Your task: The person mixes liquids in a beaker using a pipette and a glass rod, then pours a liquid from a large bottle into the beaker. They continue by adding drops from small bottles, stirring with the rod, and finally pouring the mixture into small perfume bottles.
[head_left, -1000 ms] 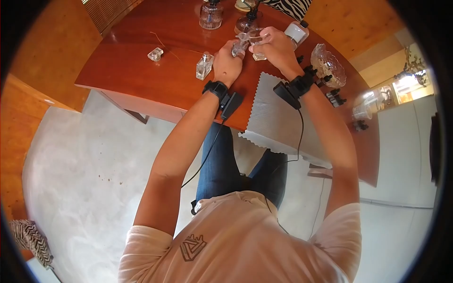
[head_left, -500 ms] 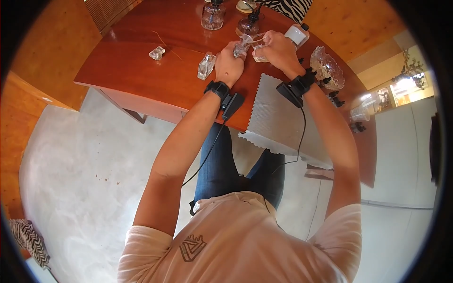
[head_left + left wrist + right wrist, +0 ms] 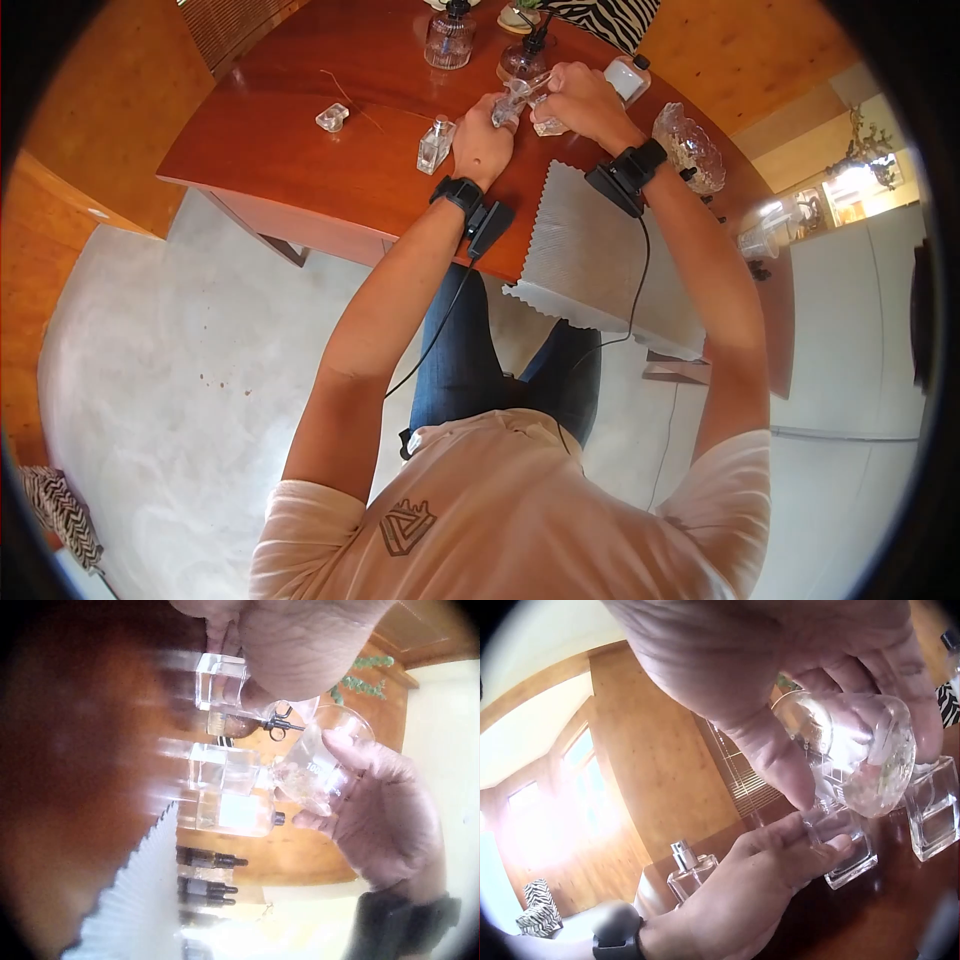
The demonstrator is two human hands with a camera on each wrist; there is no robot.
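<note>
A small, clear, thick-walled glass bottle point(image 3: 849, 841) with flat sides is being held upright on the reddish-brown tabletop point(image 3: 270, 110) by the curled fingers of the left hand point(image 3: 485, 138). At its mouth, a small transparent funnel point(image 3: 306, 709) is being kept in place with its wide end facing up. A clear beaker point(image 3: 855, 754), printed in white with markings that include "100", is being gripped by the right hand point(image 3: 588, 102) and tilted on a slant, its round rim being brought close to the funnel, though whether they are touching cannot be told.
</note>
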